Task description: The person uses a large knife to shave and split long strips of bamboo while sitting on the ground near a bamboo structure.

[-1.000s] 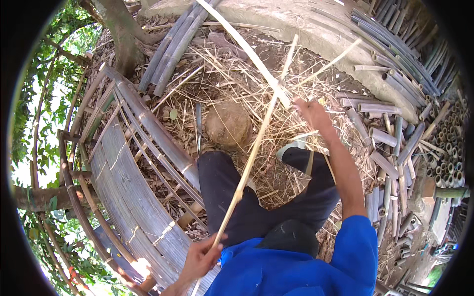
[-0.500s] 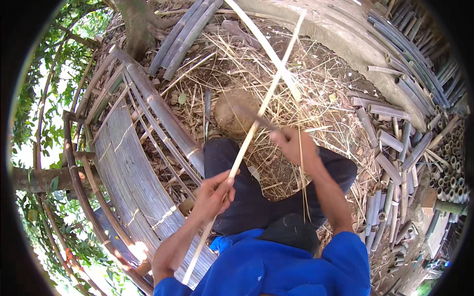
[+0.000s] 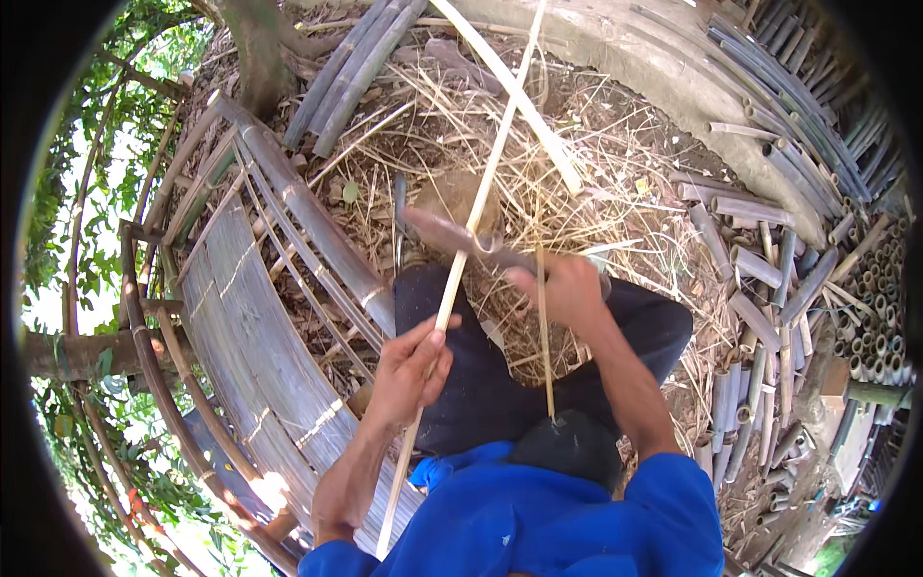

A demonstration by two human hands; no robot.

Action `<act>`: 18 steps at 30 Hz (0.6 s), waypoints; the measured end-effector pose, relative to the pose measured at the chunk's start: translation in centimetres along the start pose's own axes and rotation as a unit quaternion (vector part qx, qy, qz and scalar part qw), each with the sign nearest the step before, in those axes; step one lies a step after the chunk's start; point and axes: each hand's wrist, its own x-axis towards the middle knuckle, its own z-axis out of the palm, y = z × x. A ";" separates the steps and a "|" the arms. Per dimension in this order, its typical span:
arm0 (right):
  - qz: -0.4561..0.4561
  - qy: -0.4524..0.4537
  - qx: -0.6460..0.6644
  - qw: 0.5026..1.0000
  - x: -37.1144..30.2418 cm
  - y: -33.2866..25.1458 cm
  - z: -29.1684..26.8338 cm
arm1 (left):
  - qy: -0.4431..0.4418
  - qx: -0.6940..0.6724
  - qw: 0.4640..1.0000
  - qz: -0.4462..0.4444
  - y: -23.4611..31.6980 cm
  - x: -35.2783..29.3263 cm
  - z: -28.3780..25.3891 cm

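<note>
My left hand (image 3: pixel 415 367) is closed around a long pale bamboo strip (image 3: pixel 496 159), which slants from beside my left side to the far edge of the view. In my right hand (image 3: pixel 569 290) is a long-bladed knife (image 3: pixel 438 231), its dark blade lying across the strip beyond my left hand. A pale shaving curls up where blade and strip meet. Another thin bamboo sliver (image 3: pixel 546 346) stands across my right hand, its lower end near my lap. The right fingers wrap the knife's handle, which is mostly hidden.
A second pale strip (image 3: pixel 524 101) lies beyond, crossing behind the held one. Shavings (image 3: pixel 615 207) litter the ground around a round brown block (image 3: pixel 452 197). At left stands a bamboo bench (image 3: pixel 260 317); cut bamboo tubes (image 3: pixel 755 212) are piled at right.
The knife and right hand have moved left and a little nearer, the blade now across the strip with a curl beside it. The strip's far end has swung left. The thin sliver has shifted.
</note>
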 end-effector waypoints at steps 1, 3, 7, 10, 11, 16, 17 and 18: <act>0.054 0.004 -0.016 0.998 1.5 0.4 -0.4 | 0.003 0.001 1.000 0.004 0.2 -0.1 0.0; 0.087 -0.011 0.086 0.992 -0.3 -1.3 0.2 | 0.019 -0.066 0.997 -0.038 0.7 -0.1 0.1; 0.027 0.029 -0.023 0.999 1.6 1.8 -0.3 | 0.001 0.015 0.999 -0.029 -0.5 -0.6 -0.2; 0.047 0.035 -0.005 0.998 1.7 0.8 -0.3 | 0.011 -0.021 0.999 -0.032 0.0 -0.1 0.8; 0.040 0.022 -0.026 0.999 1.8 0.2 -0.6 | 0.014 -0.038 0.999 -0.037 0.3 0.1 0.9; 0.039 -0.035 -0.009 0.999 0.5 -1.0 0.3 | 0.029 -0.024 0.998 -0.045 -1.0 -1.6 -0.1; 0.040 -0.039 -0.009 0.998 -0.3 -1.4 0.3 | 0.040 -0.013 0.998 -0.045 -1.1 -1.9 -0.2; -0.030 -0.093 0.003 0.995 -1.0 -1.9 0.0 | 0.046 0.009 0.997 -0.054 -1.3 -1.9 -0.2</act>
